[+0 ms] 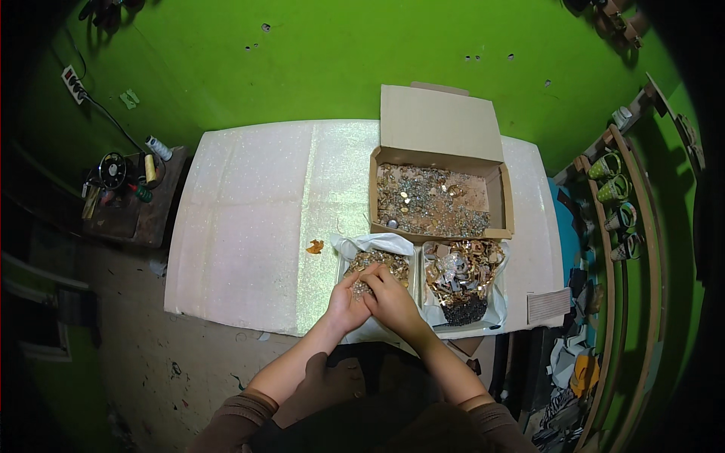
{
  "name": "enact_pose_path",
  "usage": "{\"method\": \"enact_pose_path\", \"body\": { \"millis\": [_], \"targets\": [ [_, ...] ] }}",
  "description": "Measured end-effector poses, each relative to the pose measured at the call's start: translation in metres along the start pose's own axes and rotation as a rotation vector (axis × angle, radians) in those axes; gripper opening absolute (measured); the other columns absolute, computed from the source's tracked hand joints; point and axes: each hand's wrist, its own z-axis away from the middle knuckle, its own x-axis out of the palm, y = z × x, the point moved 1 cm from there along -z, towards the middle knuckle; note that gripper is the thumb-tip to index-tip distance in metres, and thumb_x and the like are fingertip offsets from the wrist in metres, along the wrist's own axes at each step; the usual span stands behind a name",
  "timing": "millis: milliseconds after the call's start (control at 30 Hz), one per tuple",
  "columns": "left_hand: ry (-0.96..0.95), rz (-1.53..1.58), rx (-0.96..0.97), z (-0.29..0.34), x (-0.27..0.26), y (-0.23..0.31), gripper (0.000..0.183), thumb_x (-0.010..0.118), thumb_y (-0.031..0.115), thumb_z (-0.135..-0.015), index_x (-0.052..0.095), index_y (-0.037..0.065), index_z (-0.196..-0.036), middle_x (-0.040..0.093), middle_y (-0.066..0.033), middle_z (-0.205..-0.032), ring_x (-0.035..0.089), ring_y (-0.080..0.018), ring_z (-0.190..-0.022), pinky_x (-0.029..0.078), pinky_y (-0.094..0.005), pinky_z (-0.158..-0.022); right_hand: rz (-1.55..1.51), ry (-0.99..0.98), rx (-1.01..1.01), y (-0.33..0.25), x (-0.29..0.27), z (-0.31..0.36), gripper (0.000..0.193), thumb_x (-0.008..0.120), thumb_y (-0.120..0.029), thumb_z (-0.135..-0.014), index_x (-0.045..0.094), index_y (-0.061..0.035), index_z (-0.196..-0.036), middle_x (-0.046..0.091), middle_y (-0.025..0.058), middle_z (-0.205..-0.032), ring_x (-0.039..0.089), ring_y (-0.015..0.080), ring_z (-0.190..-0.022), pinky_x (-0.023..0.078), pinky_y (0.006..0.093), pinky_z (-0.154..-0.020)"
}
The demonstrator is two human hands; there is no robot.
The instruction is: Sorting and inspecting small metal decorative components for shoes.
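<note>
My left hand (347,306) and my right hand (390,297) meet over the left lined tray (340,281), fingers curled together. The left one looks cupped, with the right fingers bent over it. Whatever lies between them is hidden. Beneath and just beyond my fingertips, small gold and clear beads (389,261) fill that tray. Beside my right hand stands a second lined tray (498,295), holding shiny gold pieces (462,264) and a heap of dark beads (464,311) at its near end.
Behind the trays stands an open cardboard box (440,121) with scattered small beads. A brown leaf-like scrap (315,247) lies on the shimmering white table cover (249,219). A striped card (548,305) lies at the right edge. Thread spools (158,148) stand on a side table; sandals (613,190) hang on a rack.
</note>
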Motion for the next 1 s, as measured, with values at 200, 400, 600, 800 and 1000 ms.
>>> {"method": "enact_pose_path", "body": {
  "millis": [200,400,600,800,1000],
  "targets": [
    [-0.048,0.07,-0.037,-0.004,-0.014,0.002,0.042,0.032,0.022,-0.098,0.045,0.001,-0.132,0.051,-0.012,-0.129,0.051,-0.0235,-0.117,0.038,-0.0378,-0.103,-0.066,0.112,-0.007,0.01,-0.004,-0.006,0.03,0.062,-0.005,-0.076,0.059,-0.0034,-0.105,0.058,0.0156,-0.092,0.059,0.0354,-0.084,0.049,0.0395,-0.076],
    [0.051,0.094,-0.011,0.002,-0.009,0.007,0.041,0.031,0.02,-0.098,0.044,0.0,-0.132,0.051,-0.0133,-0.13,0.051,-0.0231,-0.118,0.041,-0.0355,-0.1,-1.139,-0.003,0.595,0.023,-0.012,-0.005,0.02,0.06,-0.004,-0.087,0.058,0.0052,-0.105,0.063,0.0095,-0.102,0.063,0.015,-0.089,0.053,0.0246,-0.077],
    [0.008,0.181,0.001,0.005,-0.005,0.017,0.042,0.031,0.018,-0.098,0.042,-0.001,-0.133,0.046,-0.0143,-0.136,0.046,-0.0236,-0.124,0.04,-0.0356,-0.102,-1.579,0.191,0.829,0.04,-0.024,-0.003,0.023,0.052,0.001,-0.09,0.054,0.0116,-0.11,0.06,0.0157,-0.107,0.061,0.0227,-0.098,0.052,0.0288,-0.092],
    [-0.029,0.194,0.012,0.006,-0.01,0.024,0.043,0.03,0.018,-0.097,0.04,0.0,-0.135,0.044,-0.0141,-0.138,0.044,-0.024,-0.126,0.039,-0.0363,-0.103,-1.611,0.242,0.846,0.038,-0.031,-0.008,0.028,0.043,0.002,-0.092,0.049,0.013,-0.117,0.056,0.0186,-0.117,0.059,0.0255,-0.104,0.051,0.0317,-0.093],
    [-0.012,0.205,0.023,0.005,-0.013,0.023,0.043,0.029,0.018,-0.097,0.039,0.0,-0.135,0.044,-0.0142,-0.138,0.044,-0.0242,-0.126,0.039,-0.0368,-0.103,-1.43,0.151,0.754,0.024,-0.043,-0.009,0.035,0.043,0.001,-0.092,0.047,0.0066,-0.126,0.054,0.0167,-0.125,0.056,0.0222,-0.112,0.051,0.0322,-0.09]
  ]
}}
